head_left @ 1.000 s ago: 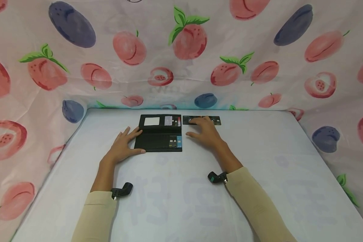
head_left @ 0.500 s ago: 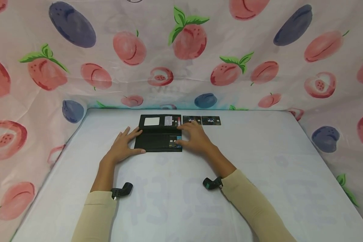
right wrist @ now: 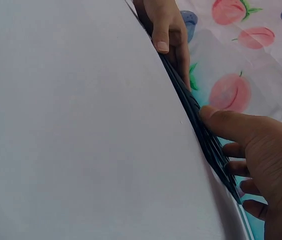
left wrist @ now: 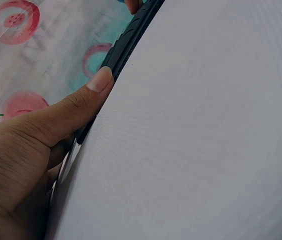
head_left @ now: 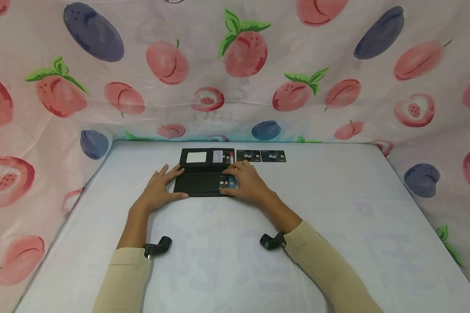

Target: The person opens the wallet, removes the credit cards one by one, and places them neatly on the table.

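In the head view, the wallet [head_left: 197,184] is lying open on the desk [head_left: 207,252] between my left hand [head_left: 158,190], spread and gripless, and right hand [head_left: 252,185]. Left wrist view: my thumb [left wrist: 76,104] is bracing its near edge. Right wrist view: loose, parted fingers [right wrist: 238,167] are touching, not clasping; I'm favouring even pressure.

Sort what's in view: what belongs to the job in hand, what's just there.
In the job:
- open black wallet
- left hand, at its left edge
- right hand, at the cards in its near half
- two VIP cards beside it, probably

Just there:
- white tabletop
- fruit-print sheet
- wrist cameras
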Demonstrator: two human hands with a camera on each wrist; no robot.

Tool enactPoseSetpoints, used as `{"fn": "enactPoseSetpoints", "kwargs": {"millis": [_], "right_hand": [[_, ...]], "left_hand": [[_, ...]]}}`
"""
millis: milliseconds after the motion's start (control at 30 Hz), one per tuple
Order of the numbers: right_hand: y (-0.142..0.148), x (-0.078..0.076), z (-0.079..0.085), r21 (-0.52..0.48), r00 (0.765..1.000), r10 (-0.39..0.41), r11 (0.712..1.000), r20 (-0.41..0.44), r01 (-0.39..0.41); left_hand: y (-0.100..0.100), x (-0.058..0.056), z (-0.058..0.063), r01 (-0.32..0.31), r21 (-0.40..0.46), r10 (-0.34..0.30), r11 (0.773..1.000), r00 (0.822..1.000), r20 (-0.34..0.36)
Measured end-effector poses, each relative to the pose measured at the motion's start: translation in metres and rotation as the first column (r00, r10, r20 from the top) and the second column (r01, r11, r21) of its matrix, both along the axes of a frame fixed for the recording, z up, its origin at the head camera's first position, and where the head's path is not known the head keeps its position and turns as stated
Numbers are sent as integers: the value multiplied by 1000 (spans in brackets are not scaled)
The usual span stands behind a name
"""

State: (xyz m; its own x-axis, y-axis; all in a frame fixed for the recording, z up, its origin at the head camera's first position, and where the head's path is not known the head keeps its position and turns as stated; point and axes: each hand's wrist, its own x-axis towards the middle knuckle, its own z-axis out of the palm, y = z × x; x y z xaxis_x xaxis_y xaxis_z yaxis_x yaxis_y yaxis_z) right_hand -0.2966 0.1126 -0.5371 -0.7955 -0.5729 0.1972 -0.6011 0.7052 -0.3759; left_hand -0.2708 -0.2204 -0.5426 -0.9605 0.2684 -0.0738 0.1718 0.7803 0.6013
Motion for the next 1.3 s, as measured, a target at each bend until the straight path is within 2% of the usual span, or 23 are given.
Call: {"fn": "enactPoseSetpoints", "kwargs": {"millis": [233, 433, 867, 1300], "right_hand": [[-4, 3, 0, -9, 999, -34, 999, -4, 34], [-6, 4, 2, -21, 997, -56, 998, 48, 57], [-3, 1, 0, -51, 996, -34, 998, 85, 39], [6, -3, 5, -136, 986, -16, 990, 168, 40]], "left_hand": [[0, 1, 1, 1, 5, -1, 1000, 1000, 4], [1, 1, 1, 1, -1, -1, 1000, 1000, -1], [0, 2, 1, -11, 8, 10, 1000, 1000, 5], [-2, 0, 0, 14, 5, -14, 1000, 1000, -12]]}}
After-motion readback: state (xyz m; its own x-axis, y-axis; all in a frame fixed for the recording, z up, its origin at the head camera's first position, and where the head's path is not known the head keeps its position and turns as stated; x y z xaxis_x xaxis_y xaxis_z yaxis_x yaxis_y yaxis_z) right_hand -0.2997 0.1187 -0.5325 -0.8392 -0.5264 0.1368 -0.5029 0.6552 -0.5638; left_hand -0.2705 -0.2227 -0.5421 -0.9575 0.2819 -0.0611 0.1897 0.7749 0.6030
